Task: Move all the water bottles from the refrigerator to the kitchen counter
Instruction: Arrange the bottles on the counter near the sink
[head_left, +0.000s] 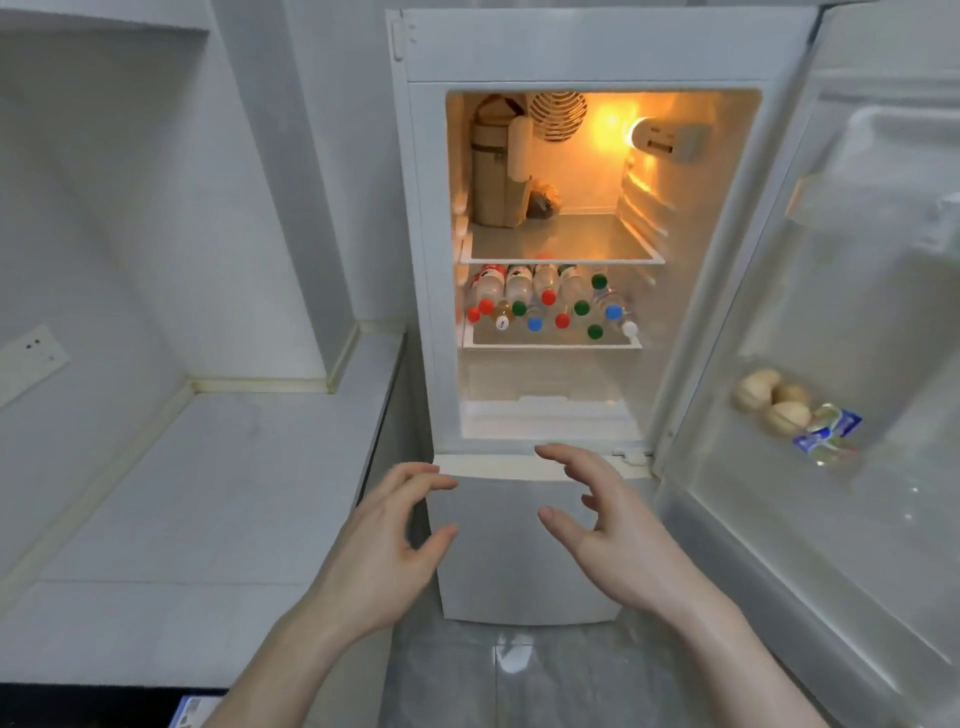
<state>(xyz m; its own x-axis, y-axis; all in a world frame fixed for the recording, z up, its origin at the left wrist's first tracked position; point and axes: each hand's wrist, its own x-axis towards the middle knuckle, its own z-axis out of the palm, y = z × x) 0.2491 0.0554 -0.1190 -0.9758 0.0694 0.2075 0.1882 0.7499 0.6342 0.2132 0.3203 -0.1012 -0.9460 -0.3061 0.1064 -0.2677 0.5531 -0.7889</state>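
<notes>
Refrigerator (582, 52) door (831, 364) swung wide to my right, interior lamp (641, 134) glowing orange up top. On the middle shelf (550, 340) lie the water bottles (545, 301), stacked on their sides with caps facing me: red, green, blue and a white one at the right end. Above them, the upper shelf (561, 244) carries a tall brown paper-wrapped package (493, 166) pushed into the back left corner, with a small dark bundle (543, 200) beside it. Below the bottles sits a pale drawer (545, 384); what it contains I cannot tell. Over in the door's lower rack (769, 436) there are a few round pale items (774, 400), and a blue-and-white packet (826, 431) right beside them.

My left hand (384, 540) is up in front of the closed lower door (519, 545), fingers spread and loosely curved, gripping nothing. My right hand (613, 525) mirrors it, fingers parted and bent, nothing in it either. Both are well short of the bottles.

To my left runs the light grey surface (208, 493), butting against the fridge side, with a wall socket (31, 358) above it on the white wall. Grey glossy floor tiles (519, 675) under me.
</notes>
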